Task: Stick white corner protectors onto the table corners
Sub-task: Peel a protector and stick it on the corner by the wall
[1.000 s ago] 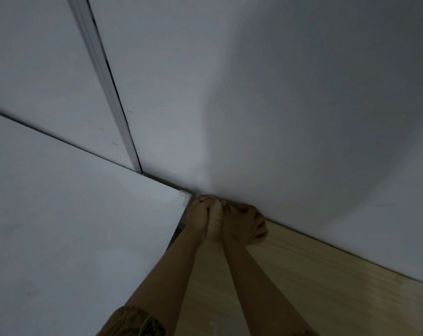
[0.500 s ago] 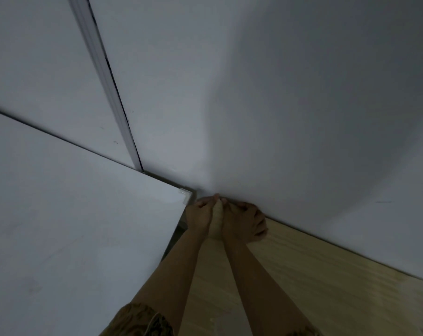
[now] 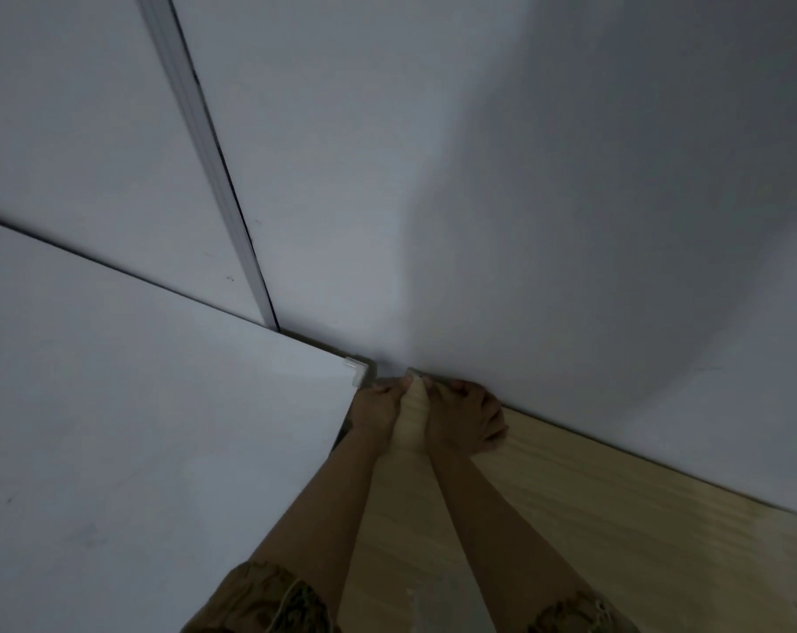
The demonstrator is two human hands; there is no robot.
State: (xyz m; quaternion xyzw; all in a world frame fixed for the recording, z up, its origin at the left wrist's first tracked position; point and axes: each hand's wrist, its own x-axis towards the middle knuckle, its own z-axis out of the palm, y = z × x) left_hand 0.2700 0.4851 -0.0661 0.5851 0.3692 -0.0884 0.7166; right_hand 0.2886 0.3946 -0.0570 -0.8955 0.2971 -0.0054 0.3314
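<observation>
My two patterned brown sleeves (image 3: 268, 600) sit at the bottom edge, and my bare forearms reach forward over a pale wooden floor (image 3: 593, 518). My left hand (image 3: 378, 406) and right hand (image 3: 463, 415) are side by side, fingers curled, fingertips nearly meeting close to the wall; what they pinch is too small and dim, so I cannot tell. Just left of my left hand is the corner of the white table (image 3: 136, 427), already wearing a white corner protector (image 3: 356, 368). Beyond rises a grey wall (image 3: 479, 175) with a vertical seam (image 3: 214, 175).
</observation>
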